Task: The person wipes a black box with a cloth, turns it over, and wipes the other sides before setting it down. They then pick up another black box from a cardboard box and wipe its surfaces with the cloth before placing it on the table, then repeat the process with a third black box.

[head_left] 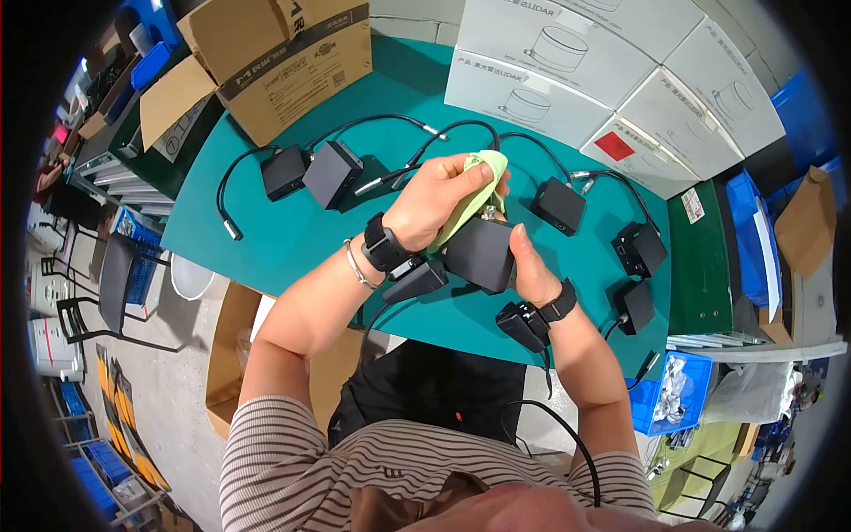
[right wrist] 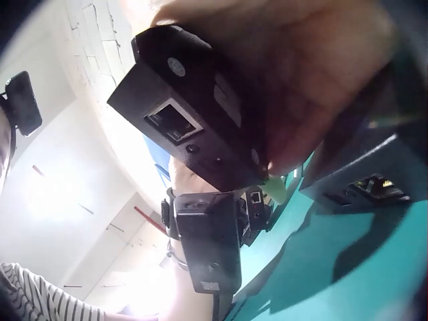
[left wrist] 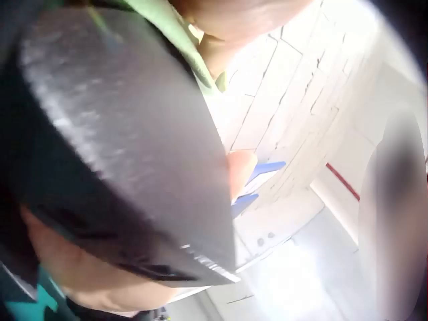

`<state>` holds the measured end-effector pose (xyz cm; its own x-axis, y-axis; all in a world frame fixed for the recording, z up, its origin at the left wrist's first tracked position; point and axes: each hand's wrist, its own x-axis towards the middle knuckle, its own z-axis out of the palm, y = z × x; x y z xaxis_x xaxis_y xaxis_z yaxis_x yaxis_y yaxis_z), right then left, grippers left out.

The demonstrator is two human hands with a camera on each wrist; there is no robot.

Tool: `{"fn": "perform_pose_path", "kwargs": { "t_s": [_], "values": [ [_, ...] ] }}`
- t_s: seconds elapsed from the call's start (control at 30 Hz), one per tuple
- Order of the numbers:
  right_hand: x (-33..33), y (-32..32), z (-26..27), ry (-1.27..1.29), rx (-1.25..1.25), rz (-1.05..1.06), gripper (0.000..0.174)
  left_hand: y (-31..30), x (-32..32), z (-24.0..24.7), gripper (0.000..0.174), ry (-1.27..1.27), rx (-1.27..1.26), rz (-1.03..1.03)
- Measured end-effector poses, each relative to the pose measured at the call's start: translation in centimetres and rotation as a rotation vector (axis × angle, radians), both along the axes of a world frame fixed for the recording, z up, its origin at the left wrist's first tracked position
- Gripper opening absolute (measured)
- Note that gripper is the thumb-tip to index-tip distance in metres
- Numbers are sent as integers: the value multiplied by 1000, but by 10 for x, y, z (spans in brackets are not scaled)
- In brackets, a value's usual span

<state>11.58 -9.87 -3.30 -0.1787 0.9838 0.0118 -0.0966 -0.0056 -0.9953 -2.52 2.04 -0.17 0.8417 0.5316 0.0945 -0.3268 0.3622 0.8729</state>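
A black box-shaped device (head_left: 480,254) is held up over the front part of the green table, with a metal connector at its top end. My right hand (head_left: 534,270) grips it from the side, thumb along its edge. A light green cloth (head_left: 487,164) is pinched between the thumb and fingers of my left hand (head_left: 430,204), and it hangs down beside the device. In the right wrist view, a square socket (right wrist: 174,124) shows in one end of the device. One dark face of the device (left wrist: 134,114) fills much of the left wrist view, with the cloth above it.
Several similar black devices with cables lie about the green table (head_left: 208,222), among them one at the left (head_left: 333,175) and one at the right (head_left: 558,206). Behind stand an opened carton (head_left: 297,75) and stacked white boxes (head_left: 532,93). A blue bin (head_left: 660,421) is at lower right.
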Motion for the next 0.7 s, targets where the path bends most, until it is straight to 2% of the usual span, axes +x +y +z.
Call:
{"fn": "perform_pose_path", "kwargs": {
  "t_s": [0.07, 0.13, 0.17, 0.23, 0.3, 0.37, 0.43, 0.53, 0.57, 0.63, 0.7],
  "values": [
    [0, 1, -2, 32, -8, 35, 88, 2, -2, 5, 32, -5, -48, 14],
    [-5, 2, 7, 220, -22, 37, 89, 7, -5, 7, 36, 63, -3, 36],
    [-5, 3, 7, 220, -22, 33, 89, 7, -6, 10, 37, 95, -17, 42],
    [-3, 7, 9, 486, -44, 71, 85, 4, -5, 12, 38, 113, -14, 73],
    [2, 10, 7, 546, -57, 66, 87, 3, -4, 10, 38, 127, -13, 103],
    [6, 10, 5, 678, -108, 24, 86, 6, -2, -1, 39, 141, 156, 21],
    [9, 12, 2, 708, -137, 5, 86, 6, 3, -8, 39, 145, 250, 83],
    [10, 16, 1, 865, -86, 49, 87, 7, 4, -16, 36, 176, 457, 275],
    [10, 16, 3, 864, -90, 46, 87, 9, 5, -18, 36, 175, 452, 274],
    [10, 16, 6, 926, -97, 42, 87, 11, 4, -19, 39, 239, 706, 493],
    [12, 17, 3, 951, -111, 36, 85, 8, 3, -13, 38, 226, 661, 482]
  ]
}}
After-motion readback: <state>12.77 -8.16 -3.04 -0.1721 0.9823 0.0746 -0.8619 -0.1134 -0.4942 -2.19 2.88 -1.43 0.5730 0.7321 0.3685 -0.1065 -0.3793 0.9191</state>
